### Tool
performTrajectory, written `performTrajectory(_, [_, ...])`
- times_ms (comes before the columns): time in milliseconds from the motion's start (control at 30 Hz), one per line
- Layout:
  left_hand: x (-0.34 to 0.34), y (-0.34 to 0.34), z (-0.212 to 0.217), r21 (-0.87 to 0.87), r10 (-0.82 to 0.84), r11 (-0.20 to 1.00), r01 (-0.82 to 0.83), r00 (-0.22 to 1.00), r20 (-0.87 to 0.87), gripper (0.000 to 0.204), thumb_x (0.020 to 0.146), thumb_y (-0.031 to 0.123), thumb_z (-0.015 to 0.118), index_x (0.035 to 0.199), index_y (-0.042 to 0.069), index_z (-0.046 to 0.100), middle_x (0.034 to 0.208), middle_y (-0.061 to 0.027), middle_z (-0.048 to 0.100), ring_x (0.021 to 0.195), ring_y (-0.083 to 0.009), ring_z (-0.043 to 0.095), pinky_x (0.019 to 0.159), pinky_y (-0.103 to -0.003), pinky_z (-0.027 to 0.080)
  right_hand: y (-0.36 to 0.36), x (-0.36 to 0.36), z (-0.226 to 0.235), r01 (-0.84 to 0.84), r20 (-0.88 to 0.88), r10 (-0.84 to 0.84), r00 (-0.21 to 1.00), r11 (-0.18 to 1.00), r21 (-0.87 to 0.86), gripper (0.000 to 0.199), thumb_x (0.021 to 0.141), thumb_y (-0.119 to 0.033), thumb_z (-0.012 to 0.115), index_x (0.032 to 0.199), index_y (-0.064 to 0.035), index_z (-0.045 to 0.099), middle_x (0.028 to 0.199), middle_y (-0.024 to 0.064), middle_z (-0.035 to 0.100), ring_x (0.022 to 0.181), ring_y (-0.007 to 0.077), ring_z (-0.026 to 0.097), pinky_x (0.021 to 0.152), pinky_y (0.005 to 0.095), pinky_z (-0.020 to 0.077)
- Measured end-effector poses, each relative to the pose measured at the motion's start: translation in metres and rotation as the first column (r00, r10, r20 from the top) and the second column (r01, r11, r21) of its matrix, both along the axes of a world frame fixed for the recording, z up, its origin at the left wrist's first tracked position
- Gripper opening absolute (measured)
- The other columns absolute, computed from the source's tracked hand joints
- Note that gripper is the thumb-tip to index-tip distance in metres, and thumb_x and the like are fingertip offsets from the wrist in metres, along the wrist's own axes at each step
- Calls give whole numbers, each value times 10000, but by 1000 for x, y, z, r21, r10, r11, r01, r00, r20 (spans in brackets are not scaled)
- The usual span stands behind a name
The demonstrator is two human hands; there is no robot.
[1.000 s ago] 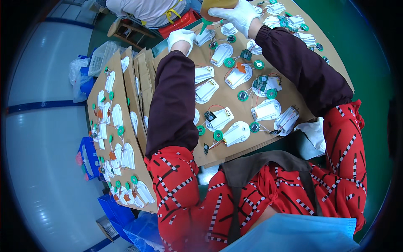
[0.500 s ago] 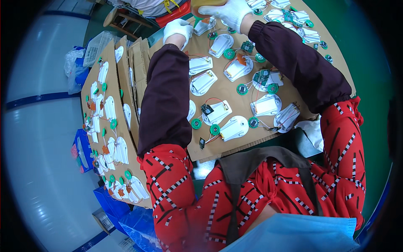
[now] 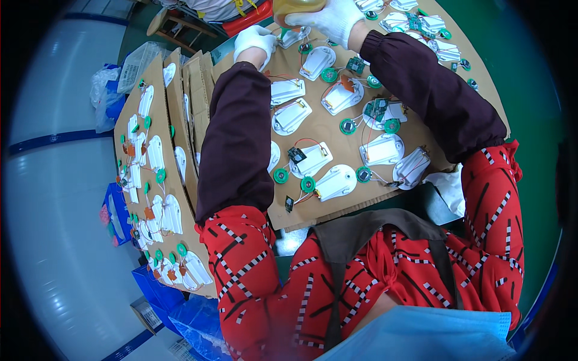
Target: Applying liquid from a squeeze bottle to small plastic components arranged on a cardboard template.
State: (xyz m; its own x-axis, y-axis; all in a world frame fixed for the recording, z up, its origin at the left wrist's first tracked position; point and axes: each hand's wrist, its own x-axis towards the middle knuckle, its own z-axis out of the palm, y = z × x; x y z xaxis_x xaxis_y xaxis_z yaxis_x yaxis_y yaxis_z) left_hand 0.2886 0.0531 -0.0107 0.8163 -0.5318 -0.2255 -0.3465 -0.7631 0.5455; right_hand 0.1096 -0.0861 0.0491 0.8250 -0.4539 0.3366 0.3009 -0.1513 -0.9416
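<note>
At the far edge of the cardboard, my right hand (image 3: 333, 23), in a white glove, grips a yellowish squeeze bottle (image 3: 296, 11) cut off by the picture's top. Its green nozzle (image 3: 284, 31) points down beside a white plastic housing (image 3: 293, 38). My left hand (image 3: 255, 42), also gloved, is closed just left of that housing; whatever its fingers pinch is hidden. Nearer to me lie several similar white housings (image 3: 317, 62) with thin wires, green round parts (image 3: 329, 74) and small green circuit boards (image 3: 355, 65).
A cardboard sheet (image 3: 337, 135) carries the housings in front of me. On the left, another cardboard sheet (image 3: 180, 237) holds more of them beside upright cardboard edges (image 3: 197, 90). Blue bins (image 3: 158, 289) stand low at left, a wooden stool (image 3: 158, 21) and red seat (image 3: 248, 19) beyond.
The bottle has tilted or shifted slightly, and my right hand has moved a little to the right with it. My left hand stays almost in place.
</note>
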Motion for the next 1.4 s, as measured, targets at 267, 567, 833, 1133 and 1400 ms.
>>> performTrajectory(267, [1,7,-2,7,-36,999,35,997,70,310,752,237,732,1033,107,744,1043,-127,713,981,-268,679,893,-334,505,2,-6,-3,-68,74,59,996,989,133,631,678,-65,825,1246,-34,551,1145,75,663,1060,167,620,947,321,482])
performTrajectory(567, [-19,5,18,-48,17,999,-17,1000,-11,228,790,158,718,991,52,736,903,-103,731,822,-195,702,795,-303,525,-9,12,-17,-8,161,-20,987,985,171,631,692,-61,822,1262,-29,552,1156,68,665,1052,154,612,953,318,475])
performTrajectory(833, [-23,8,16,-120,20,992,-31,996,-85,210,808,137,701,992,37,728,871,-102,728,777,-181,701,754,-303,527,-5,7,-18,-71,112,56,992,989,127,654,679,-84,841,1258,-44,540,1144,64,655,1057,164,611,946,321,479])
performTrajectory(1133, [-19,9,6,-79,-31,996,32,999,20,213,788,157,718,970,50,740,860,-103,728,768,-195,699,774,-302,523,5,-11,-14,25,47,-30,998,995,101,675,669,-111,856,1248,-35,517,1151,70,649,1073,166,610,958,318,475])
performTrajectory(1400, [-18,6,5,-82,1,997,-2,1000,-18,231,764,160,746,967,51,742,864,-100,729,778,-175,696,766,-297,524,8,-19,-12,88,0,-88,996,991,99,716,667,-126,861,1276,-26,498,1173,81,642,1090,168,605,966,317,472])
